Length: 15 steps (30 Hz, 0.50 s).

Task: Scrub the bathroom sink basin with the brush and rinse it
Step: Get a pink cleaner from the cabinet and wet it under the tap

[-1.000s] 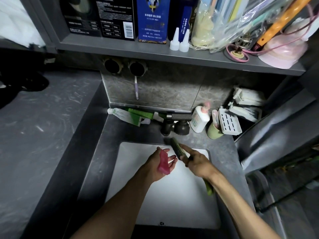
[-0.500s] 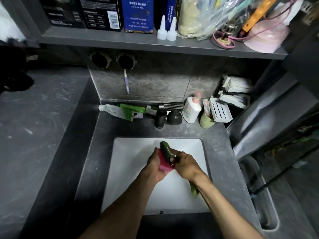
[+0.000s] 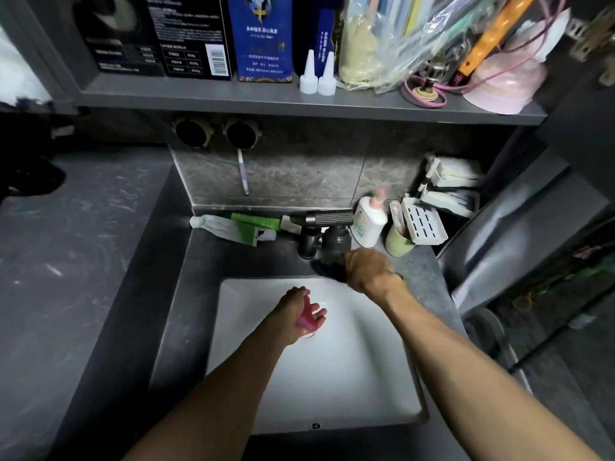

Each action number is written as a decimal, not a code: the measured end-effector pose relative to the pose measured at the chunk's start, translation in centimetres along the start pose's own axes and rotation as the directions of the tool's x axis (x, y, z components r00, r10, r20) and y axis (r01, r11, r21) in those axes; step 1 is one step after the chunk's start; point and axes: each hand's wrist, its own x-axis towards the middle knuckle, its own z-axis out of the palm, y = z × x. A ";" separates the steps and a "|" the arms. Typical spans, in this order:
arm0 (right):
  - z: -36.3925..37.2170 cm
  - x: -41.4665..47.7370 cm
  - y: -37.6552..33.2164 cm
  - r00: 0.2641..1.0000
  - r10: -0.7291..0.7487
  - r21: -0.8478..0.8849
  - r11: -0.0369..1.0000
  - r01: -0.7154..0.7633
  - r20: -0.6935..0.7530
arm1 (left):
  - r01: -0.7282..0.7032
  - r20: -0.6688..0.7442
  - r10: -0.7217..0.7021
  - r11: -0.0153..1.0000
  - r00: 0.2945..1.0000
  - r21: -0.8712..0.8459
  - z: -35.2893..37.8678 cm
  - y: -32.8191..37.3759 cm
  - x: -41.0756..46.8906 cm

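While left hand (image 3: pixel 301 316) hovers palm-up over basin (image 3: pixel 332 377), fingers loosely cupping pink soap (image 3: pixel 306 315), right hand (image 3: pixel 369 272) reaches to faucet (image 3: pixel 327 232) base, closed around brush (image 3: pixel 401 277), only a green sliver visible behind wrist.

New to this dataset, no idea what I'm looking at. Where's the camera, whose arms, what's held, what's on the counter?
There is no robot here: a person's two bare arms, seen by one wide-angle camera on their head, looking down at a white sink basin in a dark counter. The left hand holds a pink bar, probably soap, in a loose grip over the basin. The right hand is up by the dark faucet; a sliver of green at its far side may be the brush, but it is mostly hidden. Behind the basin lie toothpaste tubes, a white pump bottle and a green cup.
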 end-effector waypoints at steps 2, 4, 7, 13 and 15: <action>-0.7 1.4 0.2 1.000 0.014 -0.110 0.994 -0.011 0.027 | 0.009 0.018 -0.009 1.000 1.000 -0.007 -0.3 0.0 0.4; -0.7 1.7 0.8 0.998 0.022 -0.138 0.990 -0.013 0.065 | 0.015 0.040 -0.013 0.999 0.999 -0.040 -0.3 0.1 0.4; 0.2 0.2 1.3 0.991 0.039 0.170 0.984 -0.061 0.129 | 0.032 0.079 -0.027 0.998 0.997 -0.058 -0.2 0.4 0.3; 3.0 -4.5 0.1 0.794 -0.031 0.709 0.470 -0.525 0.608 | 0.050 -0.011 -0.050 0.999 0.999 -0.007 -1.4 -1.1 0.7; 4.1 -5.6 0.1 0.767 -0.080 0.738 0.351 -0.576 0.637 | 0.062 -0.036 -0.062 0.998 0.997 -0.012 -2.5 -1.8 0.8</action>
